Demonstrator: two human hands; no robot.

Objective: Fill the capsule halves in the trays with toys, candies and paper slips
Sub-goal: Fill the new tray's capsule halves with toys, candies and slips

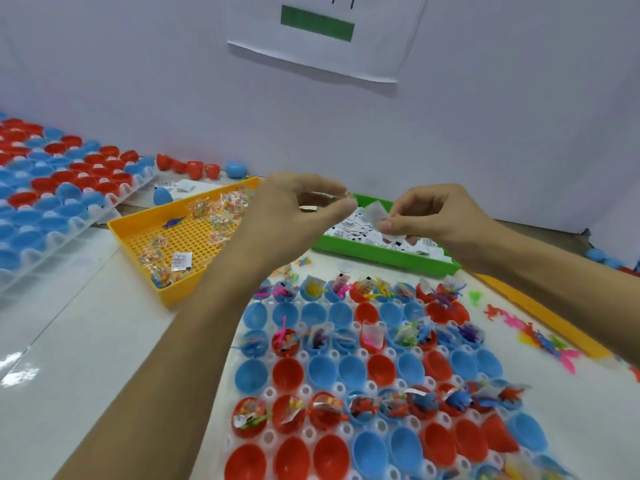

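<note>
Both hands hang above the far edge of the tray (540, 424), near each other but apart. The right hand (433, 216) pinches a white paper slip (375, 211) between thumb and forefinger, just over the green bin (388, 254) that holds the heap of slips. The left hand (294, 209) has thumb and fingers curled toward each other; something small and pale seems to sit between the tips, but it is too blurred to tell what it holds.

The slip looks feather-light, thin and limp; it will likely bend and cling to its neighbours, so a fingertip pinch at a corner or edge suits it best, with a rub to peel off a single one. It needs only dropping into a cup.

In the tray, alternate rows of red and blue halves (381, 370) already carry toys, candy and slips; the rows between stand bare. The yellow bin (138, 251) to the left holds candy packets (225, 209), crinkly and probably slippery. Loose toys (540, 337) lie right of the tray, small, rubbery and easy to snag by a limb.
</note>
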